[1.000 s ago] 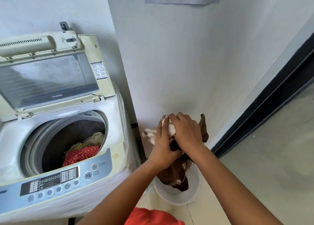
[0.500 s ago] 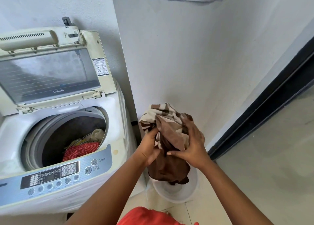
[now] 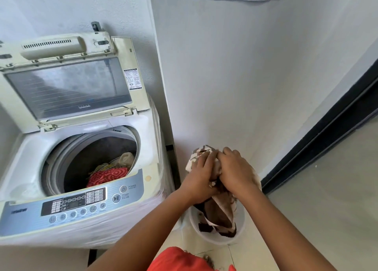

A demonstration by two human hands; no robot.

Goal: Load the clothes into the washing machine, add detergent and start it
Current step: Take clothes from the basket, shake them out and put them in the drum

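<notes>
A top-loading washing machine point(image 3: 151, 148) stands at the left with its lid point(image 3: 67, 86) raised. Red patterned and yellowish clothes point(image 3: 108, 174) lie in the drum. To the right of the machine, my left hand point(image 3: 199, 178) and my right hand point(image 3: 235, 172) both grip a brown and cream patterned cloth point(image 3: 221, 215). Its lower end hangs into a white bucket point(image 3: 241, 229) on the floor. The control panel point(image 3: 81, 203) with power and start buttons faces me.
A white wall corner point(image 3: 163, 86) runs just right of the machine. A dark door frame point(image 3: 327, 131) slants along the right side. Orange fabric point(image 3: 180, 260) of my clothing shows at the bottom edge. Tiled floor lies around the bucket.
The bundled cloth was raised higher half a second ago. Now both hands sit on top of it, bunching it, with the cloth lower over the bucket.
</notes>
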